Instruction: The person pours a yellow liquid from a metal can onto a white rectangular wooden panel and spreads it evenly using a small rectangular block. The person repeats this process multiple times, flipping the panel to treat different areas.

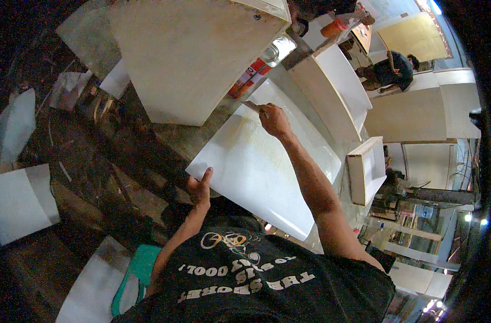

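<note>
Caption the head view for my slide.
Left hand holding a white sheet by its edge, right hand gripping a flat scraper.

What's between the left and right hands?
In the head view, only the white sheet, with a yellowish smear, spans the stretch from the left hand to the right hand.

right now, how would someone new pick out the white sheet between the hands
Start at the black shirt and follow the forearms up. There the white sheet lies, left hand gripping near its left corner, right hand over it with a flat tool. Unlike the pale pieces scattered at left, it bears a yellowish smear.
</note>
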